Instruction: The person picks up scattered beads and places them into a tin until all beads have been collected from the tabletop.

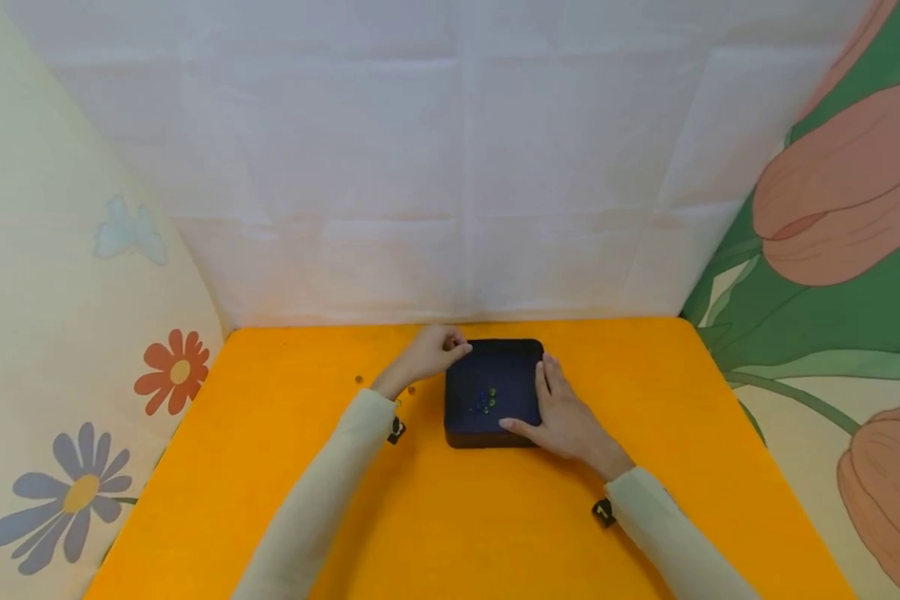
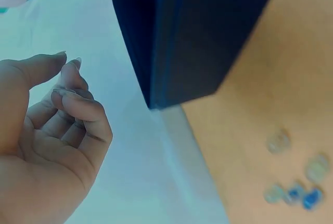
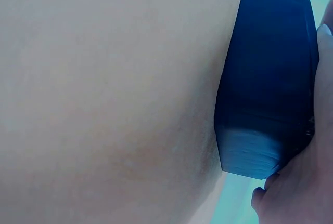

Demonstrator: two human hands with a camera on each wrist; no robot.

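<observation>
A dark square tray with raised walls stands on the orange table, with several green and blue glass marbles lying inside it. At its far left corner is my left hand. The thumb and fingertips of that hand come together in the left wrist view, and nothing shows between them. My right hand holds the tray's near right part, its thumb over the near rim and its fingers along the right wall. Seen from the right wrist, the tray's outer wall lies against that hand.
More marbles lie on the table left of the tray, one marble farthest out and another marble by the left wrist. The left wrist view shows a blue marble among pale ones. A white cloth wall rises behind the orange table.
</observation>
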